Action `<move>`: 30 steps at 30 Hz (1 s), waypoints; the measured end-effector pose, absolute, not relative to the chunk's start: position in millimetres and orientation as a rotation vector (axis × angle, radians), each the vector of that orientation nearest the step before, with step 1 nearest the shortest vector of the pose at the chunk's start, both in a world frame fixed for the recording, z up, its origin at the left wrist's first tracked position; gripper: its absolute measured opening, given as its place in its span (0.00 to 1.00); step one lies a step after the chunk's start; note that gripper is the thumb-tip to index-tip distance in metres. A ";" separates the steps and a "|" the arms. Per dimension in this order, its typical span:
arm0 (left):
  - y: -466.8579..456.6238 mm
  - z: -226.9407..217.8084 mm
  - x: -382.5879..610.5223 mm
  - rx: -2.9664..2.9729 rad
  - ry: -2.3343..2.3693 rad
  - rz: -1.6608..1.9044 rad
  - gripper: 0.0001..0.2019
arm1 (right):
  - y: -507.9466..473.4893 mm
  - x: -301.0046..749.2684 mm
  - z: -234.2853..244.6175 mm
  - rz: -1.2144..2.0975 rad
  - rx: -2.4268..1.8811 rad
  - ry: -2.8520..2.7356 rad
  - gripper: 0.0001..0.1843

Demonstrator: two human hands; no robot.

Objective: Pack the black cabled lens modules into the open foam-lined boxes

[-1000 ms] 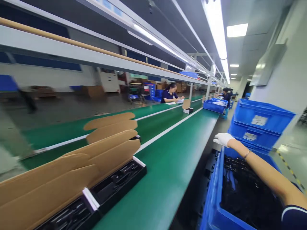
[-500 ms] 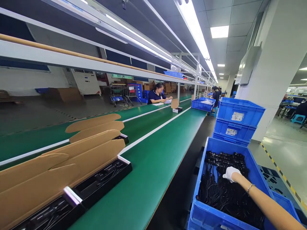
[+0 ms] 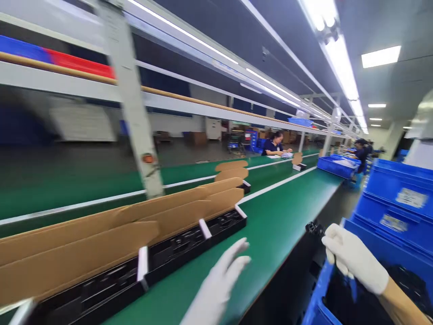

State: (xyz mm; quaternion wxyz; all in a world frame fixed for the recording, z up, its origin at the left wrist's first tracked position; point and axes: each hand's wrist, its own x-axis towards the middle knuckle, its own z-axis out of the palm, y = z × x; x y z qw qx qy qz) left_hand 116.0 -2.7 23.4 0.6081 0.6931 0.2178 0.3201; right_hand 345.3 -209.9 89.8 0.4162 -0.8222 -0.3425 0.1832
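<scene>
My right hand [image 3: 355,257], in a white glove, is closed on a black cable [image 3: 315,229]. Its bunched end sticks out to the left of my fingers, above the edge of a blue crate [image 3: 321,293]. Inside that crate lie more black cables [image 3: 406,282], partly hidden by my hand and forearm. My left hand [image 3: 219,284], gloved in white too, hovers over the green bench with fingers apart and nothing in them. Left of it stands a row of open black boxes [image 3: 199,239] with raised brown cardboard lids [image 3: 189,205] and dark parts inside.
The green bench [image 3: 270,216] runs into the distance. Blue crates [image 3: 399,194] are stacked at the right, and a blue bin [image 3: 338,166] stands farther along. A white post [image 3: 131,104] rises at the left. Two people [image 3: 275,145] sit farther off.
My right hand has come up from the crate's contents, now with a cable in it. My left hand has entered the view. The view has swung left.
</scene>
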 end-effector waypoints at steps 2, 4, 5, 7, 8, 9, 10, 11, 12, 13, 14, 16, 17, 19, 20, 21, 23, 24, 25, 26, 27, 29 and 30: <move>-25.7 28.0 140.6 1.380 0.358 0.753 0.39 | -176.8 306.5 99.6 0.619 -2.007 -1.026 0.12; -33.8 33.6 153.9 1.245 0.304 0.859 0.40 | -144.7 278.3 100.1 0.785 -1.937 -1.264 0.08; -32.5 36.4 153.5 1.215 0.337 0.937 0.38 | -126.7 269.2 99.0 0.874 -1.881 -1.406 0.07; -22.8 39.7 139.4 1.164 0.490 1.086 0.31 | -81.8 259.7 98.5 0.946 -1.756 -1.668 0.08; -15.9 39.3 127.8 1.122 0.573 1.142 0.27 | -53.6 258.0 100.0 0.871 -1.701 -1.768 0.10; -8.2 37.1 115.2 1.066 0.640 1.184 0.25 | -21.7 257.1 103.0 0.720 -1.655 -1.825 0.12; -0.3 33.1 102.7 1.000 0.684 1.216 0.23 | 13.3 256.4 107.2 0.487 -1.615 -1.833 0.14; 7.6 27.7 91.1 0.941 0.706 1.234 0.22 | 50.2 255.2 112.5 0.233 -1.540 -1.829 0.12; 15.0 21.4 80.9 0.898 0.713 1.240 0.22 | 87.4 253.0 118.3 0.035 -1.480 -1.761 0.10; 21.7 14.9 72.0 0.871 0.716 1.240 0.21 | 123.3 249.5 124.2 -0.087 -1.452 -1.712 0.09; 27.5 8.8 64.2 0.854 0.717 1.239 0.22 | 156.4 244.9 129.8 -0.175 -1.436 -1.685 0.11; 36.2 -0.1 50.6 0.823 0.723 1.238 0.23 | 209.8 233.7 139.3 -0.334 -1.413 -1.662 0.17; 39.3 -2.8 44.5 0.803 0.729 1.244 0.23 | 229.1 228.3 143.0 -0.406 -1.397 -1.669 0.18; 44.6 -5.3 33.6 0.760 0.733 1.252 0.23 | 253.6 220.8 149.3 -0.530 -1.354 -1.696 0.14; 47.2 -5.5 29.1 0.740 0.728 1.252 0.23 | 259.7 219.4 152.4 -0.565 -1.333 -1.716 0.12; 49.8 -5.4 25.8 0.718 0.714 1.252 0.23 | 262.1 219.5 155.7 -0.573 -1.317 -1.728 0.10; 55.1 -4.4 22.6 0.669 0.671 1.256 0.22 | 256.5 222.2 162.4 -0.462 -1.315 -1.709 0.08; 57.3 -3.5 22.8 0.633 0.643 1.255 0.21 | 248.4 223.2 165.0 -0.337 -1.326 -1.680 0.09; 59.0 -2.4 23.9 0.593 0.615 1.250 0.20 | 236.5 223.0 166.3 -0.182 -1.340 -1.648 0.10; 60.1 -1.0 25.6 0.551 0.587 1.245 0.20 | 221.0 220.8 165.7 -0.004 -1.351 -1.636 0.12; 60.6 0.4 27.8 0.514 0.562 1.238 0.20 | 202.1 216.5 162.8 0.181 -1.366 -1.649 0.14; 59.9 2.7 32.5 0.456 0.528 1.224 0.21 | 156.8 202.1 149.6 0.504 -1.399 -1.792 0.15; 58.9 3.1 34.9 0.445 0.513 1.220 0.22 | 132.7 193.2 139.9 0.613 -1.455 -1.867 0.15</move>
